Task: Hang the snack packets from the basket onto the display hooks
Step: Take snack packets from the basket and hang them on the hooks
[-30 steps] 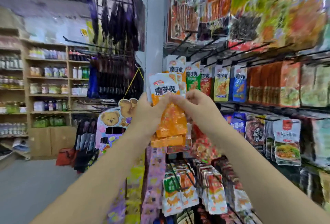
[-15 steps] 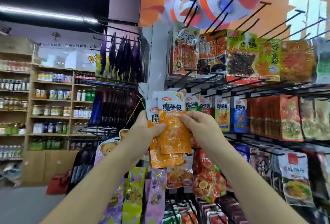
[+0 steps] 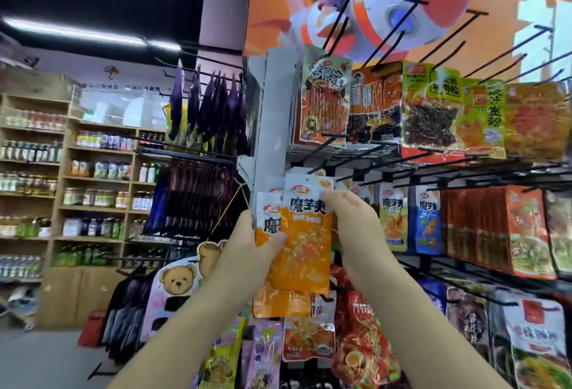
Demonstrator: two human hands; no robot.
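Our right hand (image 3: 349,221) pinches the front packet (image 3: 305,249), left hand (image 3: 247,243) grips the rear packet (image 3: 266,221); missing the hook (image 3: 322,162) risks dropping either.

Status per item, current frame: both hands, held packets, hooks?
left hand: grips rear orange packets.
right hand: pinches front orange packet near its top.
front orange packet: upright, raised to the hook row; threaded or not, cannot tell.
rear orange packets: stacked behind the front one.
top-row hooks: bare.
blue packet: hanging.
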